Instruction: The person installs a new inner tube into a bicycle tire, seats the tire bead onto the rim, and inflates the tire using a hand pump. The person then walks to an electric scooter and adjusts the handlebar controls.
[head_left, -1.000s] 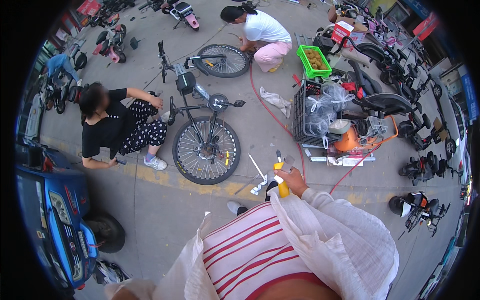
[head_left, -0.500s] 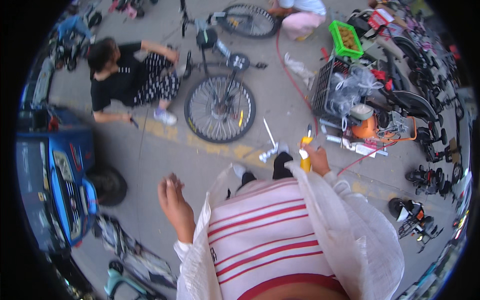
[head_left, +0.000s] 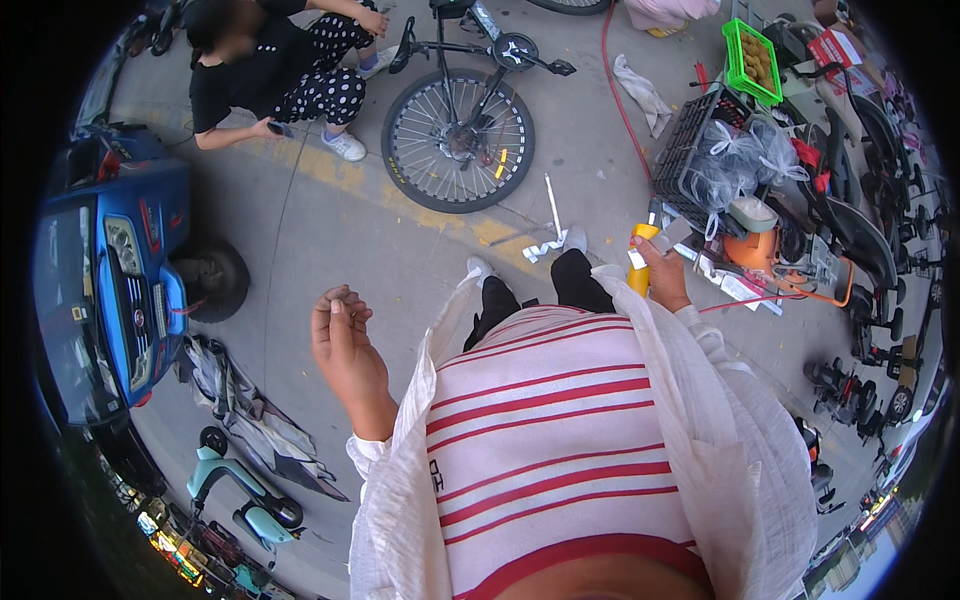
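My right hand is wrapped round a yellow cylinder with a dark, narrow tip, held upright at my right side; its exact kind does not show. My left hand is raised in front of me with fingers curled and thumb drawn against them. Whatever they may pinch is too small to make out. Ahead, a black bicycle wheel stands on the ground, apart from both hands. Between the wheel and my shoes lies a white tool-like thing with a long thin rod.
A person in black squats beside the bicycle. At right are a black crate of plastic bags, a green basket and an orange machine. A red hose crosses the ground. A blue vehicle stands left, with a teal scooter.
My view has tilted, so the bicycle and the squatting person sit higher in it. The yellow cylinder stays in my right hand. My left fingers remain curled.
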